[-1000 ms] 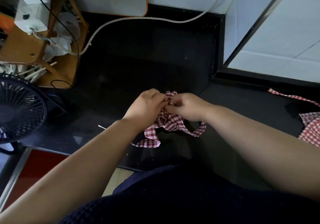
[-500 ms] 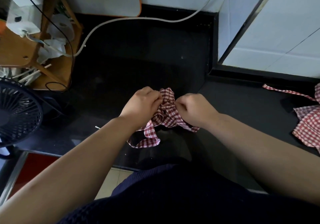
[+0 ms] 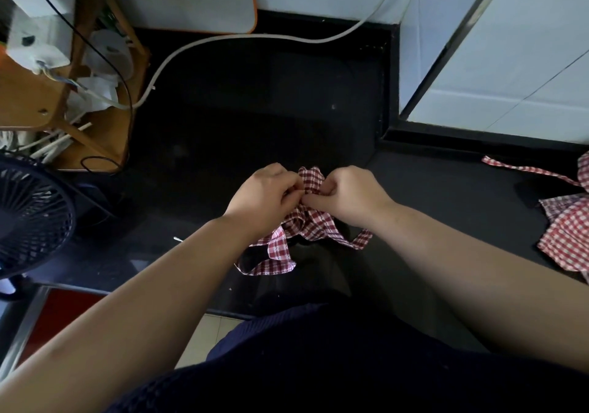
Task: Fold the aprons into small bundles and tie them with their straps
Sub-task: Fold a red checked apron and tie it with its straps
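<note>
Apron bundle [image 3: 310,231] lies lengthwise near-to-far, pinched between both hands [image 3: 264,192] [image 3: 350,196].

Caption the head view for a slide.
Left hand and right hand pinch a checked apron over the black counter.

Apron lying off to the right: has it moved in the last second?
No. The spare apron keeps its strap end at the same spot in front of the black ledge; only the camera shifted slightly.
</note>
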The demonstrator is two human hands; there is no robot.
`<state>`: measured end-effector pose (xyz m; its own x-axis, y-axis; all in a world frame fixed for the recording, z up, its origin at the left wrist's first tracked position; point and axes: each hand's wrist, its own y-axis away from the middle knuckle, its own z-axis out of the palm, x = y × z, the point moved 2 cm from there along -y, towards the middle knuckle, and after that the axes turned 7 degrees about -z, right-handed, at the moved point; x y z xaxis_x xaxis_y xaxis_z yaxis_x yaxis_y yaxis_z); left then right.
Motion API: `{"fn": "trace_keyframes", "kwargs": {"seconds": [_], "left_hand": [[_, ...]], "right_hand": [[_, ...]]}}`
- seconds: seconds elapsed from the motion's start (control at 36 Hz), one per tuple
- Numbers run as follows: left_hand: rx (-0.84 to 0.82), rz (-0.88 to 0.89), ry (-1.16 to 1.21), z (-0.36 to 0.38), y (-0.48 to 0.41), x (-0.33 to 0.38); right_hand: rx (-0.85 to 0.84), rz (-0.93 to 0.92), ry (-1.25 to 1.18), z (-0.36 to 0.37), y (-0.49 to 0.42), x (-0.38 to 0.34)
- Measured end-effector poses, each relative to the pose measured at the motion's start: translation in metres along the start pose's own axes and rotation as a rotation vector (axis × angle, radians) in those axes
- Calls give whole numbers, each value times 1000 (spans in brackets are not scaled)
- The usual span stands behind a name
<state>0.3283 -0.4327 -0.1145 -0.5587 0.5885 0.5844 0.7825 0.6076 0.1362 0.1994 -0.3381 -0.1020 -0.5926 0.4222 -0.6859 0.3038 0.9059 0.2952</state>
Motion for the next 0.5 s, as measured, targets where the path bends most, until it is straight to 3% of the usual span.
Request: {"fn": "trace_keyframes", "kwargs": {"seconds": [0.22, 0.42, 0.5], "left_hand": [[-33, 36, -27, 2, -1, 6], [-84, 92, -28, 2, -1, 6], [-90, 125, -5, 6, 2, 4]], "right_hand": [[-141, 52, 85, -4, -3, -5], [-233, 231, -151, -8, -4, 9], [-245, 184, 35, -8, -3, 8]]}}
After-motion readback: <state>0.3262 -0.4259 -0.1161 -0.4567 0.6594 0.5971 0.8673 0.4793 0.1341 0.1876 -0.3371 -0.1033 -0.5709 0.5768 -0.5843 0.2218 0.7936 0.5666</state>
